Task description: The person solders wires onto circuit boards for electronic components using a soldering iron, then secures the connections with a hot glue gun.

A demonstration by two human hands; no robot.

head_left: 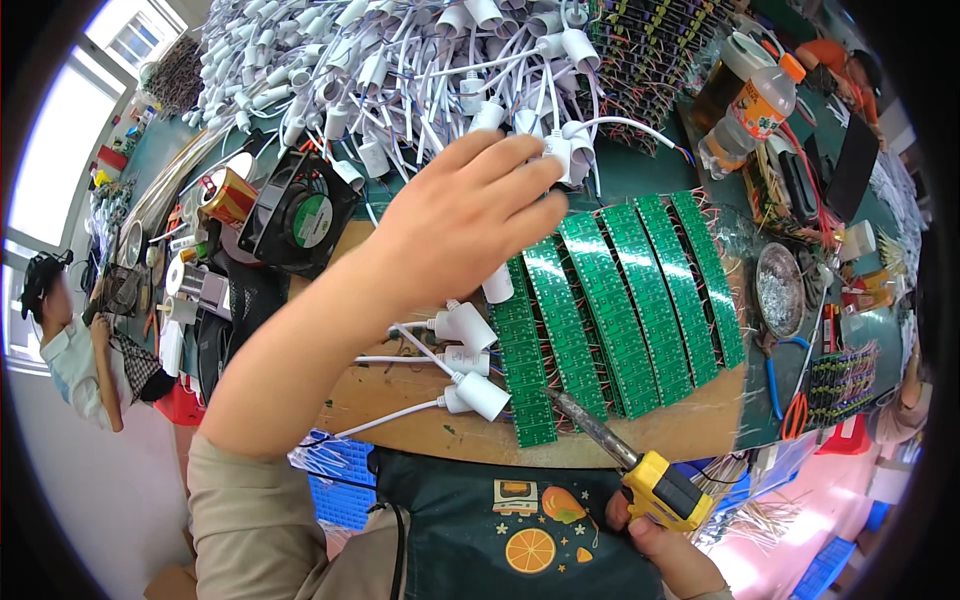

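My left hand [465,215] reaches over the work area to the front of a heap of white lamp sockets [370,70] with cables. Its fingers are spread and slightly bent, with the tips against or just above a white socket [557,152]; the palm side is hidden. In my right hand [650,535], low on the right, is a yellow soldering iron [672,492]. Its metal tip rests at or just above the leftmost strip of green circuit boards [525,370]. Several white sockets [468,328] lie left of the boards, one partly beneath my left hand.
A wooden board [420,425] lies under the circuit strips. A black fan [300,215] stands to the left. Toward the right are bottles [755,105], a round metal dish [779,290] and orange-handled pliers [793,415]. Other people sit at the far left and right.
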